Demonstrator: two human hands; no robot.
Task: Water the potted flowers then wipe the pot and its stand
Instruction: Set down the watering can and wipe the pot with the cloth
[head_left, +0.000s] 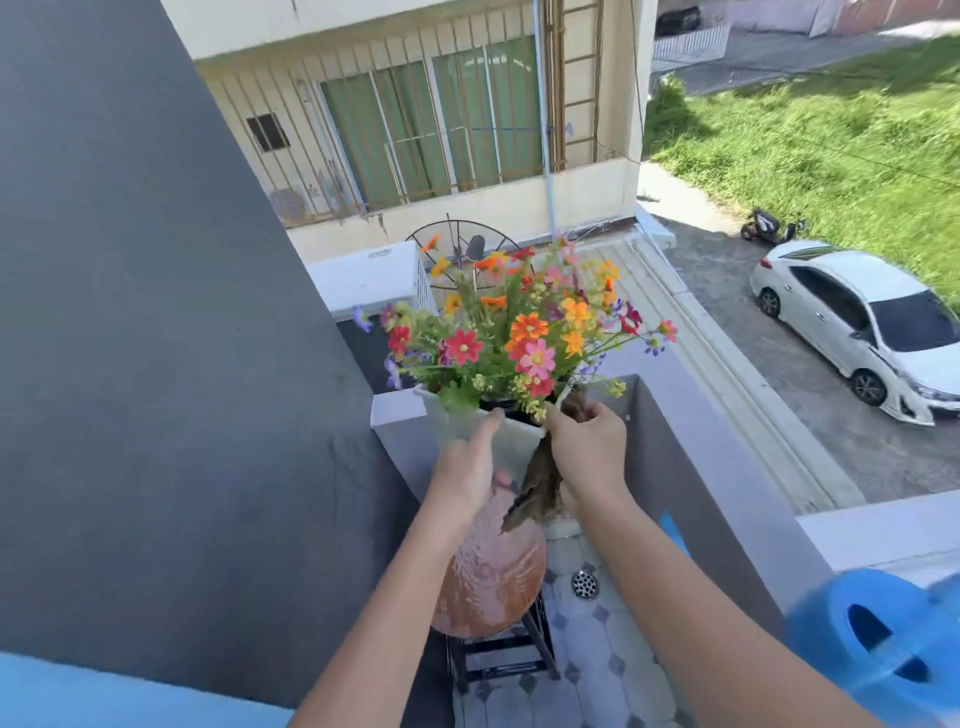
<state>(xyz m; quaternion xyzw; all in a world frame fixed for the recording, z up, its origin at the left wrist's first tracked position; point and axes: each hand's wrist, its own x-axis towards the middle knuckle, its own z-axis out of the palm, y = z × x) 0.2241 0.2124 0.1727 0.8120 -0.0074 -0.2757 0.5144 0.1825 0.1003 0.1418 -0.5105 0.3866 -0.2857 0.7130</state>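
Wiping: right hand (587, 447) clamps a brown rag (540, 486) against the rim of the white square plastic pot (519, 441).
Left hand: left hand (465, 467) lies flat on the pot's near wall, fingers straight, steadying.
Pot place: atop the round terracotta-topped black metal stand (488, 582), holding the multicoloured flowers (524, 332).
Risk: probably tipping; a hard push could topple the pot off the stand.
Blue watering can (878, 644): right of the stand.
Writing: none legible.
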